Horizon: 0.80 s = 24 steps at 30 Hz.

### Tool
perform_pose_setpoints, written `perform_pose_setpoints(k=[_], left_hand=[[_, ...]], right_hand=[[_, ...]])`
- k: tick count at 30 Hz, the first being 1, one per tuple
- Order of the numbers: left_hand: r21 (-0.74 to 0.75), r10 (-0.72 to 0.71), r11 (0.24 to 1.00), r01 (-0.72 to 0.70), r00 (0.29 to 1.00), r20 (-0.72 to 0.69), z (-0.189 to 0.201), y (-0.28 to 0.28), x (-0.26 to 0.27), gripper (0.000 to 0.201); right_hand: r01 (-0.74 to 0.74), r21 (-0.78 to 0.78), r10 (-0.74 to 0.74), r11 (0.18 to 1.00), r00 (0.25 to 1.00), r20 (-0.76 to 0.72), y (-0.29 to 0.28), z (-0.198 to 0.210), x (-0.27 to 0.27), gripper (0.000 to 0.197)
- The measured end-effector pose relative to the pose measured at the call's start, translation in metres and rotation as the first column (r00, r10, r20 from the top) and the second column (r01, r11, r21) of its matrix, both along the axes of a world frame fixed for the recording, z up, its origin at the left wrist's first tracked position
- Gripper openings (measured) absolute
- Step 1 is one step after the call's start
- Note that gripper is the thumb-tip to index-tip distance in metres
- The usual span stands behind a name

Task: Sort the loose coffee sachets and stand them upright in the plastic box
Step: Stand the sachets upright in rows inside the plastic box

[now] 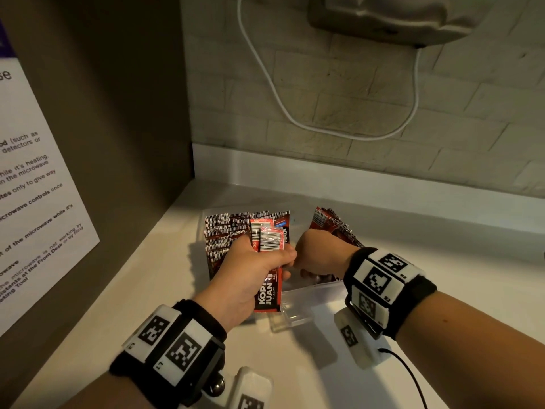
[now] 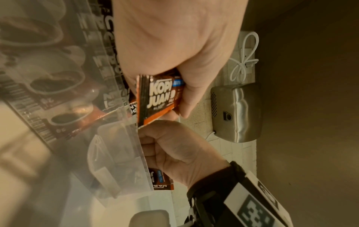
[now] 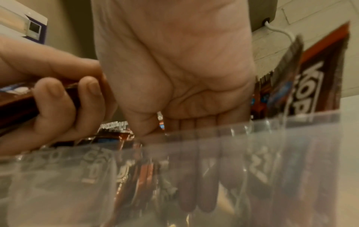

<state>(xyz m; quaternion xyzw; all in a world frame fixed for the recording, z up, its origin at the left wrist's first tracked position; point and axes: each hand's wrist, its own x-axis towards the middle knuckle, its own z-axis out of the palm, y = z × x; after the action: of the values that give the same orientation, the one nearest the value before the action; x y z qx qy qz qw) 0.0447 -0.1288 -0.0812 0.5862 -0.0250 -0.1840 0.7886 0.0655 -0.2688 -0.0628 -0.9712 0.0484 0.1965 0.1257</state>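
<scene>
My left hand (image 1: 265,255) grips a small bundle of red and black Kopi Juan sachets (image 1: 269,278), held upright over the clear plastic box (image 1: 298,312). The same bundle (image 2: 159,95) shows in the left wrist view, pinched between thumb and fingers. My right hand (image 1: 318,255) reaches down into the middle of the box. Its fingers (image 3: 187,192) point straight down behind the clear wall (image 3: 291,153); I cannot tell if they touch a sachet. Sachets (image 1: 224,234) stand packed at the box's left side. Another group (image 1: 333,225) leans at its right end.
The box sits on a white counter (image 1: 295,367) in a corner. A brown side wall with a printed notice (image 1: 35,187) is on the left. A metal appliance (image 1: 398,16) and a looping white cable (image 1: 274,93) hang on the brick wall behind.
</scene>
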Motion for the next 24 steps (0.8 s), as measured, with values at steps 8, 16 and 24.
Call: perform_pose_setpoints(k=[8, 16, 24], left_hand=[[-0.004, 0.002, 1.0, -0.002, 1.0, 0.005, 0.003, 0.0, -0.002, 0.017], [-0.013, -0.021, 1.0, 0.021, 1.0, 0.017, 0.004, -0.001, -0.003, 0.014], [-0.062, -0.023, 0.998, 0.021, 0.999, -0.024, 0.005, -0.003, -0.003, 0.008]], right_hand=[[-0.125, -0.107, 0.112, 0.986, 0.987, -0.117, 0.002, 0.008, -0.012, 0.024], [-0.037, 0.003, 0.037, 0.999, 0.99, -0.135, -0.004, 0.01, -0.009, 0.024], [-0.008, 0.12, 0.018, 0.993, 0.996, -0.089, -0.005, 0.012, -0.011, 0.03]])
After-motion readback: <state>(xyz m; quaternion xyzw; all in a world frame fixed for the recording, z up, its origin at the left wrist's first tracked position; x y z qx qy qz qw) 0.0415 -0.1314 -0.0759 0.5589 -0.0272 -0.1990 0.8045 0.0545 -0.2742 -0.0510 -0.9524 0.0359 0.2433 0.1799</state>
